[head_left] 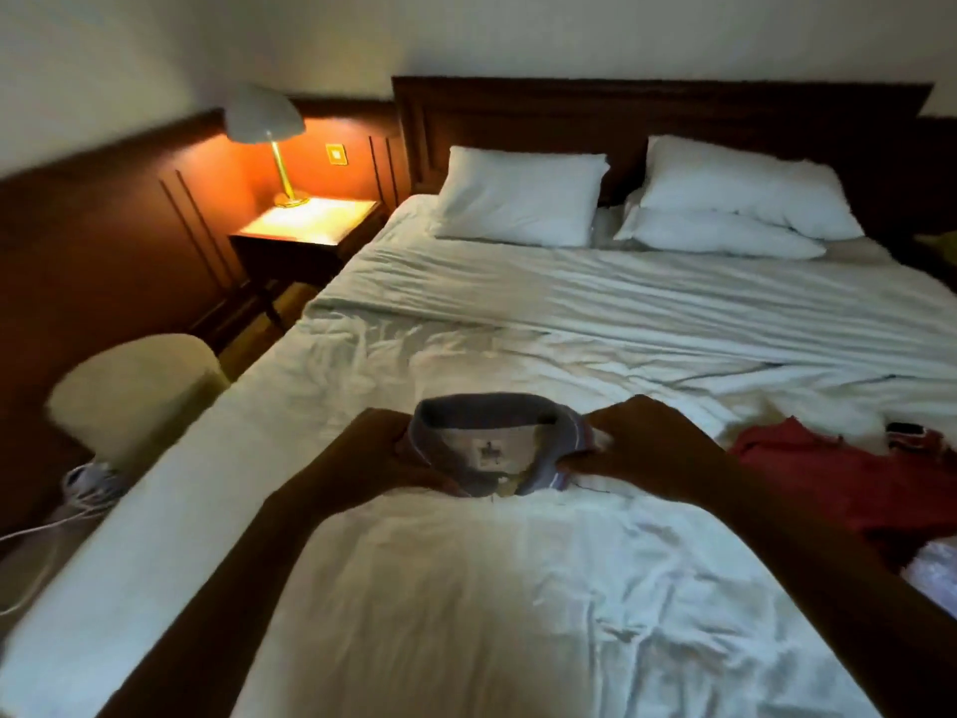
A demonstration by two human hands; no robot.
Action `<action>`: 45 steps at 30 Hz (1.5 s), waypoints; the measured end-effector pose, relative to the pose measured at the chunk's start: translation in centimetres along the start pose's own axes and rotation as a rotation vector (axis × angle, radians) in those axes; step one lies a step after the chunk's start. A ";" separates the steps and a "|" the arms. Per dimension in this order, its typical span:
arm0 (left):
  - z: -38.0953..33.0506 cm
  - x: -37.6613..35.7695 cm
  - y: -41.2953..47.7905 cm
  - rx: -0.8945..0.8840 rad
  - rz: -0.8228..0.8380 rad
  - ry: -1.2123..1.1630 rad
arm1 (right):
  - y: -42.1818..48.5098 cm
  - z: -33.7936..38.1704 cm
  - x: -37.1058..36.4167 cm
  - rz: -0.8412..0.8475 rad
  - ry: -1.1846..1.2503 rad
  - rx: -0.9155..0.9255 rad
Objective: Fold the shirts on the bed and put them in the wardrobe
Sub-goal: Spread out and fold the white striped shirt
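A lit lamp (264, 114) stands on the nightstand (310, 220), white pillows (520, 202) against the headboard (673, 108).

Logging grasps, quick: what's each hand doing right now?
Left hand: closed, pinching the shirt at the left of its collar.
Right hand: closed, pinching the shirt at the right of its collar.

Bed (621, 313) bears pillows (523, 204), white shirt (492, 588), red garment (828, 484).
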State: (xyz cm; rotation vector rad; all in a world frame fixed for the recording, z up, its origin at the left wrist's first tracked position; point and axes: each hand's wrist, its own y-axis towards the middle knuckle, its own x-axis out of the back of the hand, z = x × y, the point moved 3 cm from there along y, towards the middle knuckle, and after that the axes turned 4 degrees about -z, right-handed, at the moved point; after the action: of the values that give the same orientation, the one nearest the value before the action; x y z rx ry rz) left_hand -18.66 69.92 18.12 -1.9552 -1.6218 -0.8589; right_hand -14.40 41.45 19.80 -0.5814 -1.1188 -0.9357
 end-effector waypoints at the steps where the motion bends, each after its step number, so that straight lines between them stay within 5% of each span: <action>1: -1.6 3.4 -0.9 -0.019 -0.042 -0.001 | 1.3 2.6 2.7 -0.009 -0.026 0.060; 7: -4.6 25.3 -11.2 -0.012 -0.304 0.038 | 10.3 23.7 12.1 0.014 -0.141 0.378; 16: 1.4 41.9 -37.6 0.395 -0.677 0.085 | 15.8 55.5 6.3 0.069 -0.097 0.909; 28: 4.0 40.4 -69.6 0.896 -1.318 0.208 | 8.1 88.6 -11.6 0.415 0.267 1.410; 37: 5.1 36.6 -80.8 1.307 -1.674 0.347 | 0.1 105.3 -19.9 0.700 0.293 1.836; 45: 3.3 32.2 -90.1 1.570 -1.969 0.383 | -12.0 117.8 -25.1 0.734 0.312 2.202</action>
State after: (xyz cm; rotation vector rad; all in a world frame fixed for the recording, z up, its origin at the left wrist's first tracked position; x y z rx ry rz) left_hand -102.58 112.83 34.80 1.0587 -2.2084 -0.0385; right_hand -86.16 137.27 37.64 0.9348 -0.8926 0.9953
